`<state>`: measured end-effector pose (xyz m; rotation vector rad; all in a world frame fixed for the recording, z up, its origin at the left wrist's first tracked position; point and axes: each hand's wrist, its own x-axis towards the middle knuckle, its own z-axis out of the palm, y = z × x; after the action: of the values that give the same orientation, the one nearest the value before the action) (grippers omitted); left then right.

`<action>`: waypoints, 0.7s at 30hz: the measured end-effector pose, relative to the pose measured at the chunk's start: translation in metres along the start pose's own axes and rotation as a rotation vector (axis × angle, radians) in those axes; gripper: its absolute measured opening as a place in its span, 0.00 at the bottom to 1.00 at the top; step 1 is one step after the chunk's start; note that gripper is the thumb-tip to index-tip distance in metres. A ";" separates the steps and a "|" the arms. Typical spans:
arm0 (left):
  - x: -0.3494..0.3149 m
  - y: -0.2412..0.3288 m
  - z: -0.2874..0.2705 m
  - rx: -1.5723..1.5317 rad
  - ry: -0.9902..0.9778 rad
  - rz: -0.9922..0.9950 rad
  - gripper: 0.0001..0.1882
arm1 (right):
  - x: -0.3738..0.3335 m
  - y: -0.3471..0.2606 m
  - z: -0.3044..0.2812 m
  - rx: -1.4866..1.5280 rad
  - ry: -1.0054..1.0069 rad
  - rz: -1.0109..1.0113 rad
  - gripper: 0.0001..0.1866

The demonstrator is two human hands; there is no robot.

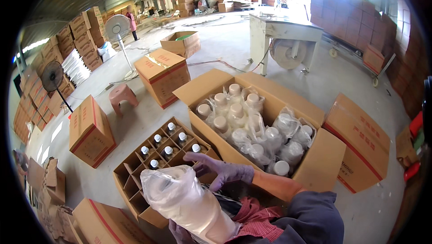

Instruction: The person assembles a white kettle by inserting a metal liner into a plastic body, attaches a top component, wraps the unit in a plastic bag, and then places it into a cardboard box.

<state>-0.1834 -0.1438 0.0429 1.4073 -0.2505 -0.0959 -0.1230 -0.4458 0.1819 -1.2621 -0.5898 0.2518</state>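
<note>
A large white cylindrical bottle (193, 203) wrapped in clear plastic is held tilted in front of my body. My left hand (178, 232), in a purple glove, grips it from below and is mostly hidden behind it. Beside the bottle's upper end, my right hand (225, 171), also in a purple glove, is open with its fingers spread. A divided carton (131, 185) stands just past the bottle, with several dark bottles (168, 151) with white caps in its cells. To its right, an open carton (198, 92) holds several plastic-wrapped white bottles (236, 110) with beige or white caps.
Closed cartons stand at left (92, 131), far left of centre (162, 76) and right (357, 140). A pink stool (122, 96) and two standing fans (118, 27) are on the left. A white machine table (285, 30) stands ahead, with cables on the floor. A person (131, 22) stands far off.
</note>
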 end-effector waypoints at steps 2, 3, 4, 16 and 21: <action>0.010 -0.014 -0.007 -0.152 -0.035 -0.099 0.31 | -0.002 0.007 -0.011 -0.181 -0.028 -0.016 0.70; 0.016 -0.029 -0.008 -0.306 0.009 -0.170 0.31 | -0.002 0.010 -0.015 -0.273 -0.042 -0.023 0.71; 0.023 -0.046 -0.012 -0.458 0.057 -0.237 0.32 | 0.000 0.017 -0.013 -0.174 -0.091 -0.093 0.67; 0.096 0.001 -0.028 -0.543 0.044 -0.083 0.36 | 0.098 -0.007 -0.016 -1.096 -0.096 -0.295 0.09; 0.110 0.052 -0.024 -0.395 0.073 0.198 0.36 | 0.195 -0.057 0.000 0.294 0.264 -0.046 0.06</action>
<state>-0.0757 -0.1359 0.1030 0.9855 -0.2916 0.0671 0.0306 -0.3677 0.2903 -0.9762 -0.3403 0.1245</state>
